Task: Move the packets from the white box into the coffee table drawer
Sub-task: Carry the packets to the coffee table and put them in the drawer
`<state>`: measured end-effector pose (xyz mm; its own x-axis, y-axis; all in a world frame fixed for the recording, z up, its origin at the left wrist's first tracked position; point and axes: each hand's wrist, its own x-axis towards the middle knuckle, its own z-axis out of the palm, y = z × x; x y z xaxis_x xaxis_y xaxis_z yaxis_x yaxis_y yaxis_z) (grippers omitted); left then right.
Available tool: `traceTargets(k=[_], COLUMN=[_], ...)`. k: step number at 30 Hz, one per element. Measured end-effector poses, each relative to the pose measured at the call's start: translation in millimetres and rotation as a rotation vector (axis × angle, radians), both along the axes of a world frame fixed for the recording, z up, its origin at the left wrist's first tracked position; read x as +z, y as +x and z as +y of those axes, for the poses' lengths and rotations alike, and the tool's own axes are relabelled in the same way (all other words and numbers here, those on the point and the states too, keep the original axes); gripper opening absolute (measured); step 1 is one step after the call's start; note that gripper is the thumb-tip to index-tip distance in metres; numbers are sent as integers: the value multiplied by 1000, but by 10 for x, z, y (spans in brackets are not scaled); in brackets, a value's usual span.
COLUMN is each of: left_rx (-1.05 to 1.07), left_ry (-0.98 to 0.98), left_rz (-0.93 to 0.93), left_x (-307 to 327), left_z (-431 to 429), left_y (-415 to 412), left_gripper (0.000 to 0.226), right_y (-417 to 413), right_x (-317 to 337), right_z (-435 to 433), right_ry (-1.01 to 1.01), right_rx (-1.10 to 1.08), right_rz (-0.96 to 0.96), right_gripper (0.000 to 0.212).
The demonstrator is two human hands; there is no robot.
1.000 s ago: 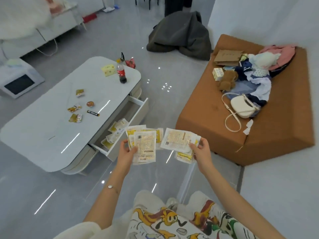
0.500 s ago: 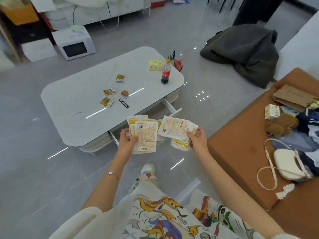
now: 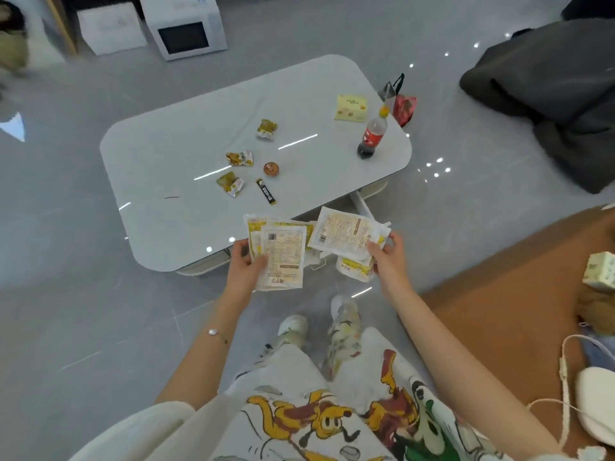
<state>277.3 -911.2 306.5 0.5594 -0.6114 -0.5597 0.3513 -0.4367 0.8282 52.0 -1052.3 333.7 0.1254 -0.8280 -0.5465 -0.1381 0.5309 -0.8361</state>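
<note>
Both hands gripping packets: left hand (image 3: 244,266), right hand (image 3: 386,257)

A home living room — lived-in and untidy. A low white surface (image 3: 166,154) stands on glossy grey floor tiles (image 3: 66,294), with a cola bottle (image 3: 372,136) at its far right and snack wrappers (image 3: 239,158) mid-top. At right, an orange sofa (image 3: 499,277) carries a handbag (image 3: 595,397) and a brown plush toy (image 3: 595,311). A microwave (image 3: 186,31) sits on the floor far left — a dark coat (image 3: 549,94) lies heaped far right.
</note>
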Motion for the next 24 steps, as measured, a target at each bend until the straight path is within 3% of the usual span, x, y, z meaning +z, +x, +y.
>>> traceTargets(k=[11,18,24], left_rx=[335,418,295], left_ry=[241,336,449], left_rz=[128,145,132], left_x=[-1980,-3653,-4594], left_z=[-549,-918,-1013], left_y=[-41,301,580], left_gripper=[30,36,39], right_y=[555,1025,1227], right_x=[-2094,-3715,-4757], right_z=[-1081,-1714,-1978], right_ry=[91,163,259], right_rx=[454,446,458], right_rz=[265,342,365], right_gripper=[31,40,44])
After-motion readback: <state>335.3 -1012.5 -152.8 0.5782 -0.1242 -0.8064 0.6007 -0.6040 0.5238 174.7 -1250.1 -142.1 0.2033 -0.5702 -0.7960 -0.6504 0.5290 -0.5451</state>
